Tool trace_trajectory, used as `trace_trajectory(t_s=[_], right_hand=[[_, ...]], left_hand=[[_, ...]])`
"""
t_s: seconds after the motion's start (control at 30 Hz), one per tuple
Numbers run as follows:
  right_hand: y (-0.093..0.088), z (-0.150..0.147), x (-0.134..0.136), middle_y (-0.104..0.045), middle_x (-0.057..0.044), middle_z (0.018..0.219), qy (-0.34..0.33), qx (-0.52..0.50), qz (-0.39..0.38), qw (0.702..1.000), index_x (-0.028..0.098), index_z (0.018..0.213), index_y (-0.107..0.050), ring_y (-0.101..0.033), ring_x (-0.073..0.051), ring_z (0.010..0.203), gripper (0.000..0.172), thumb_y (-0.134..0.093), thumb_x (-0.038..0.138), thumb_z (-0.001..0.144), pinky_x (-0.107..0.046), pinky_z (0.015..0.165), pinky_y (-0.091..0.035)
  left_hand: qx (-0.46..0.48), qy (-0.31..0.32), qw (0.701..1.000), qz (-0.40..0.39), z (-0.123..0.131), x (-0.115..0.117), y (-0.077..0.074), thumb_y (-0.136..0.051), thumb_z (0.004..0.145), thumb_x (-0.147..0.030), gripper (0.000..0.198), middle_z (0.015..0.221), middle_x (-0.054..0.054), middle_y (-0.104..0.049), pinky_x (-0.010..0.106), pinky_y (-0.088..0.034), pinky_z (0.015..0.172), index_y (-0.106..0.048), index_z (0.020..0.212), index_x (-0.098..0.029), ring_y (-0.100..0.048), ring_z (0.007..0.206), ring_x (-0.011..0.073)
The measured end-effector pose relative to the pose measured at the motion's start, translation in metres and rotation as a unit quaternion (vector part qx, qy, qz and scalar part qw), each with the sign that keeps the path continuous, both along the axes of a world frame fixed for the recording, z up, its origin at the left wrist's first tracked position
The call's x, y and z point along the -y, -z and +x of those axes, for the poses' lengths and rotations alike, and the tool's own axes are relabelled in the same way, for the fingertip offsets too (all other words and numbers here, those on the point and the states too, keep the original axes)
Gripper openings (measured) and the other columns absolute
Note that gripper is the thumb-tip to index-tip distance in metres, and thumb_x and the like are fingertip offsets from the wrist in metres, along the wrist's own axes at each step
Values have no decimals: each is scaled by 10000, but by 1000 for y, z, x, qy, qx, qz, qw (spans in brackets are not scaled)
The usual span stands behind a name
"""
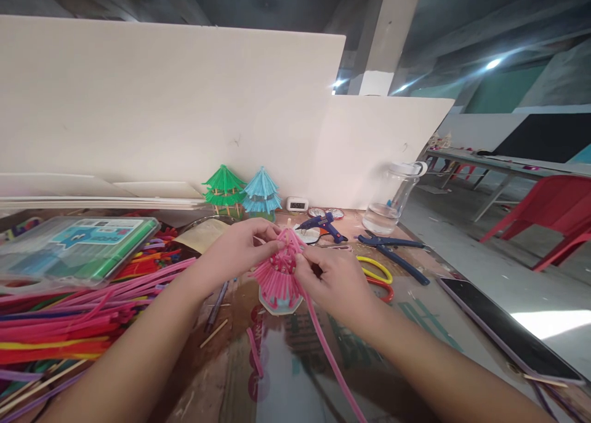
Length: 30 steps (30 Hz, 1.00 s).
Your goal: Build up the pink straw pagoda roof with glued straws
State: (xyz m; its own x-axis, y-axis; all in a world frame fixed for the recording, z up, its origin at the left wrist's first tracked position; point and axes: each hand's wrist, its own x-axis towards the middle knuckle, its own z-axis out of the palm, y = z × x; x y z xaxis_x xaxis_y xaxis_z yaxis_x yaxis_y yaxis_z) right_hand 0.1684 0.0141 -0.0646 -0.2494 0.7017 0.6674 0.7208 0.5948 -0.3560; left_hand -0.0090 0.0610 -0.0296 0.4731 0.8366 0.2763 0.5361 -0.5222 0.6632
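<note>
A small pink pipe-cleaner tower (277, 282) with a tiered, fringed roof stands upright on a pale base in front of me. My left hand (249, 244) pinches the upper left of its roof, thumb and fingers closed near the tip. On the other side, my right hand (335, 281) is closed in a pinch on a long pink pipe cleaner (329, 349), right against the tower. One end of that pipe cleaner trails down toward the table's front. My fingers partly hide the top of the tower.
Green (224, 189) and blue (261, 192) pipe-cleaner towers stand at the back. A glue gun (325, 226), pliers (397, 253), scissors (375, 269) and a water bottle (388, 207) are right of centre. A phone (508, 330) lies at right; pipe cleaners (69, 321) pile up left.
</note>
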Motion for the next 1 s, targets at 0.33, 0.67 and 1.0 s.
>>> trace_trajectory(t_s=[0.33,0.67,1.0], right_hand=[[0,-2,-2,-345,45,456,-11,-4,-26,1000,198,533,-312,-333,-88,437,308,-404,227,825,-240,476,-194],[-2,0,-2,-307,51,458,-7,3,-41,999,192,525,-304,-297,-83,441,313,-409,230,818,-241,488,-170],[-12,8,0,-387,26,477,12,54,-94,994,182,530,-412,-345,-104,489,442,-406,407,911,-251,518,-170]], left_hand=[[-6,6,1000,1,1,1,-2,-564,783,-429,248,939,30,-693,325,-493,812,-633,716,-200,-629,889,205],[-10,15,1000,4,-1,-1,0,-550,802,-371,199,925,14,-687,307,-482,784,-636,750,-199,-625,867,195],[14,17,1000,-18,1,-1,-1,-566,781,-453,274,923,28,-690,298,-488,732,-638,734,-193,-623,817,191]])
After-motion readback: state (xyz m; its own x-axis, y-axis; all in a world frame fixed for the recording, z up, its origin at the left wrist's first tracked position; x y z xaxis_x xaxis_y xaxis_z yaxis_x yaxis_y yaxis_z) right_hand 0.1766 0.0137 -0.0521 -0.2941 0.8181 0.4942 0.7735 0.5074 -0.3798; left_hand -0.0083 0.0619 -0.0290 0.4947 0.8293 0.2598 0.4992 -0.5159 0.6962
